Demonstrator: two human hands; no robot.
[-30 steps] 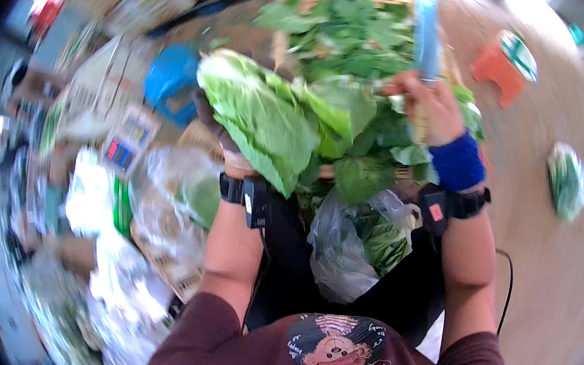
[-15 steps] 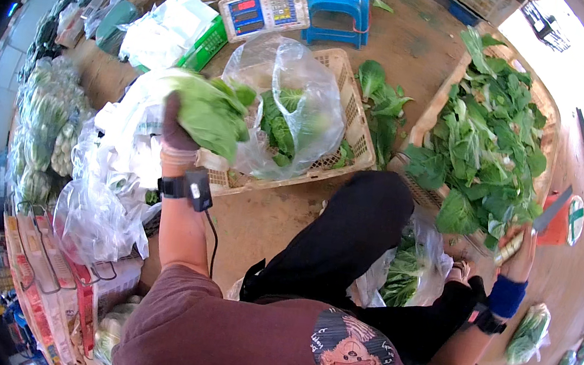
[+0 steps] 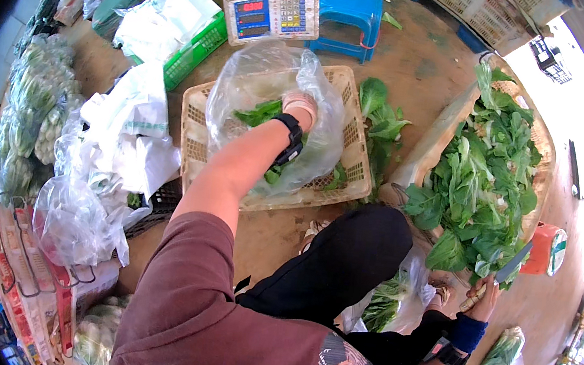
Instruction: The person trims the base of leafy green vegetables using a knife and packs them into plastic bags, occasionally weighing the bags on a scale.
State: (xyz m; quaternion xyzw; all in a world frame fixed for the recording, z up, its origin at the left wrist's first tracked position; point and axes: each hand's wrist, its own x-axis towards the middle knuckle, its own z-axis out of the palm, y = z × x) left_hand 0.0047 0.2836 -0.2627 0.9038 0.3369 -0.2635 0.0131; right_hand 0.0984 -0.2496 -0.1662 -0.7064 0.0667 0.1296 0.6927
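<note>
My left hand (image 3: 300, 103) reaches down into a clear plastic bag (image 3: 238, 77) that stands open in a cream plastic crate (image 3: 361, 163). Leafy greens (image 3: 260, 112) show inside the bag beside the wrist. The fingers are hidden in there, so whether they still grip anything does not show. At the lower right my right hand (image 3: 486, 300) is closed around the wrapped handle of a knife (image 3: 513, 264). The blade points up and away, close to the edge of a large crate heaped with loose leafy greens (image 3: 478, 180).
Behind the bag stand a scale display (image 3: 271, 16) and a blue stool (image 3: 349, 16). White bags (image 3: 143, 102) and a green crate (image 3: 195, 50) lie to the left. More leaves (image 3: 385, 117) rest between the crates. Bagged greens (image 3: 388, 300) sit by my leg. An orange container (image 3: 545, 250) stands far right.
My left hand has carried a head of leafy greens rightward from beside the crate into the plastic bag. My right hand, with the knife, has shifted slightly nearer to me.
</note>
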